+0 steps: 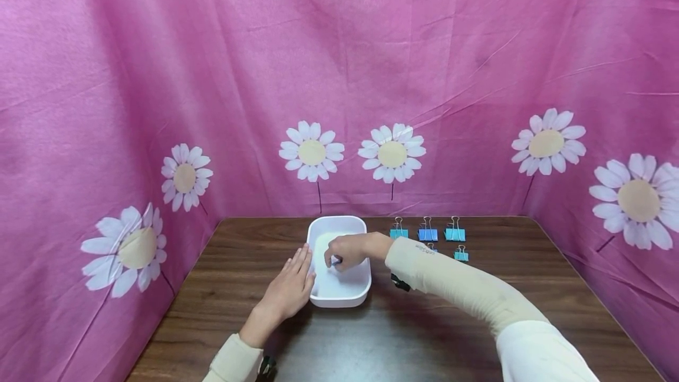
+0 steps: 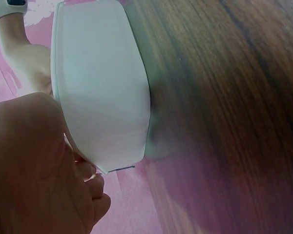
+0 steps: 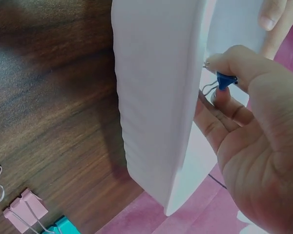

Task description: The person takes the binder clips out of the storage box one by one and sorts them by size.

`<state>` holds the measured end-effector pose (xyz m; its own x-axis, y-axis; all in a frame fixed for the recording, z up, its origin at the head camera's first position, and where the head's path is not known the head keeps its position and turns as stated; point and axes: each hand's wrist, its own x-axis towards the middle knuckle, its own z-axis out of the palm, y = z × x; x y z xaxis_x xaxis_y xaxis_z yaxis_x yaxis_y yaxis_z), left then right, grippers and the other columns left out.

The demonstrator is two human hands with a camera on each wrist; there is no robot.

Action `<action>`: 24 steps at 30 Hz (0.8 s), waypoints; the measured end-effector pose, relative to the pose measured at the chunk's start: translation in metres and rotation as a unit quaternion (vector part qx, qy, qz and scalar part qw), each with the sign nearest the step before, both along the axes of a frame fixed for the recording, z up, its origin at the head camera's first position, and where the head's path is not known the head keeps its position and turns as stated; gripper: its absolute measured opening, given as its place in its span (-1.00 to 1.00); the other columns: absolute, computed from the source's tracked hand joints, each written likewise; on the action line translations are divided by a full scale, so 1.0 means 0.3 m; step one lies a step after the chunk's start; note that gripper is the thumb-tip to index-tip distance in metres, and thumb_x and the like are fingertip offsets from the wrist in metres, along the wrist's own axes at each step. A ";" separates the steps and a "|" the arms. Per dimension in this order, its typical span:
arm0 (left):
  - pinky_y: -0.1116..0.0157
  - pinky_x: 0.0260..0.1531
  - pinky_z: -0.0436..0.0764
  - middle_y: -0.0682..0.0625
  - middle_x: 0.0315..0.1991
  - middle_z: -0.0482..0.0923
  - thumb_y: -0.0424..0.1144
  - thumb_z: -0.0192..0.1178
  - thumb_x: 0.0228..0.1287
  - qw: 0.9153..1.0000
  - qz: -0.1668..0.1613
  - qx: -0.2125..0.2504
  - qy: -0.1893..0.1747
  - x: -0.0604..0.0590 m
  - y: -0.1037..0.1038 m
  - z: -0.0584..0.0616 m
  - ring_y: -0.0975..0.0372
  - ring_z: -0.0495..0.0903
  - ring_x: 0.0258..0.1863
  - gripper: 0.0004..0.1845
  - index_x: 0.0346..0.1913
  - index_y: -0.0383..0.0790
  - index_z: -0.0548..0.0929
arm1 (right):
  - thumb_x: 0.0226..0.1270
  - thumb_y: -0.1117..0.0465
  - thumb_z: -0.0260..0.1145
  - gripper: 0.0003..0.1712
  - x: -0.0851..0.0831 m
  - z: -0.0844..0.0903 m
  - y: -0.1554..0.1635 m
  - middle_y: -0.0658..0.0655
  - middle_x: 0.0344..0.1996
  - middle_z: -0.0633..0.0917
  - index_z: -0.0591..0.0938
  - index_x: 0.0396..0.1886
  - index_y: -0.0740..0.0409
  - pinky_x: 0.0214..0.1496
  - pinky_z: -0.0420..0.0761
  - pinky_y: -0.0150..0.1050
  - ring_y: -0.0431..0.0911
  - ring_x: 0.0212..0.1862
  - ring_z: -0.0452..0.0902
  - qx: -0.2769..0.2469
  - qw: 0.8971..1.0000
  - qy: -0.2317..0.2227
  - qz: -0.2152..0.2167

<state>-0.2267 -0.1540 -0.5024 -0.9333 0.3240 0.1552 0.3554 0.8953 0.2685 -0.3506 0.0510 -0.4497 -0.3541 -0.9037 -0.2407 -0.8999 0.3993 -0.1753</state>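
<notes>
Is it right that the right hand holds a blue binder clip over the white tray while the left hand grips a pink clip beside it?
Not quite. The right hand does pinch a blue binder clip over the white tray, as the right wrist view shows. But the left hand grips no clip: in the head view it rests flat against the tray's outer wall, fingers straight.

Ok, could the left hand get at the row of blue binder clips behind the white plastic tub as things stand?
Probably not directly: the left hand rests flat against the white plastic tub's left wall, and the tub and right hand lie between it and the blue binder clips.
</notes>
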 end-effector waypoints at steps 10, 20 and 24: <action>-0.13 0.65 0.26 -0.30 0.70 0.10 -0.15 -0.07 0.72 1.000 -0.001 0.003 0.002 -0.003 0.002 -0.006 -0.14 0.14 0.69 -0.37 0.61 -0.51 0.23 | 0.42 0.27 0.45 -0.90 -0.003 0.041 0.033 -0.12 -0.43 0.70 0.72 -0.32 0.00 -0.24 0.54 -0.53 -0.39 -0.37 0.50 -0.058 0.998 -0.006 -0.012; -0.13 0.65 0.26 -0.31 0.69 0.11 -0.15 -0.07 0.71 1.000 -0.003 0.001 0.003 -0.004 -0.002 -0.004 -0.16 0.15 0.69 -0.37 0.61 -0.50 0.23 | 0.32 0.34 0.53 -0.91 -0.013 0.067 0.087 -0.04 -0.36 0.76 0.81 -0.35 0.08 -0.22 0.64 -0.56 -0.43 -0.44 0.58 -0.112 0.993 -0.025 -0.017; -0.11 0.66 0.25 -0.29 0.70 0.10 -0.13 -0.09 0.72 1.000 -0.001 -0.007 0.000 -0.001 -0.001 -0.001 -0.14 0.14 0.69 -0.36 0.62 -0.49 0.22 | 0.34 0.37 0.49 -0.91 -0.012 0.067 0.119 0.00 -0.29 0.73 0.85 -0.27 0.12 -0.13 0.66 -0.54 -0.37 -0.30 0.63 -0.128 0.992 -0.014 -0.018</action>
<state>-0.2271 -0.1543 -0.5027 -0.9329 0.3273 0.1501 0.3565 0.8985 0.2563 -0.3541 0.0868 -0.4296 -0.3845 -0.9230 -0.0162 -0.8788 0.3713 -0.2999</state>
